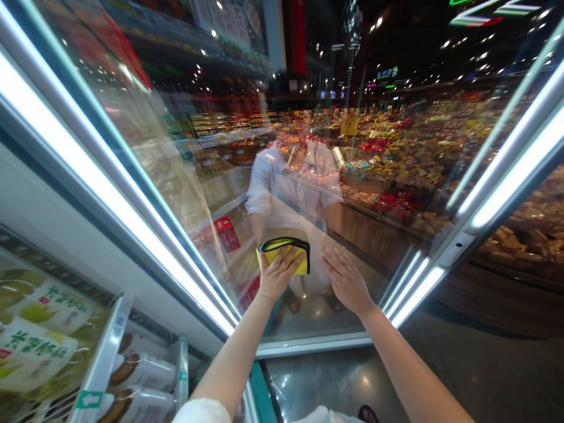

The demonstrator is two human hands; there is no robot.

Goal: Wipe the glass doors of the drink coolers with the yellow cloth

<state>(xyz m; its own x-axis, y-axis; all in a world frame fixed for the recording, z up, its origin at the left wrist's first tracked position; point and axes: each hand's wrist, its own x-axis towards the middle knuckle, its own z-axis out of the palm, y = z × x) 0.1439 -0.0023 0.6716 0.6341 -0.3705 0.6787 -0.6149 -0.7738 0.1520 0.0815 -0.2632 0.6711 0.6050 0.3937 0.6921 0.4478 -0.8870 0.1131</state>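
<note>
Directly beneath left hand (277, 274), cloth (301, 267).

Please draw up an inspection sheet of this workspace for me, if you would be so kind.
Surface: glass panel, upright-looking and full of reflections.
Job's things: folded yellow cloth with black edging, at the glass panel.
Clutter: packaged goods on shelving at lower left.
Hands: left hand flat on the yellow cloth, fingers extended; right hand open and flat at the glass panel, holding nothing.
Cables: nothing seen.
Surroundings: lit strip on the left, goods display on the right, shiny floor below.
</note>
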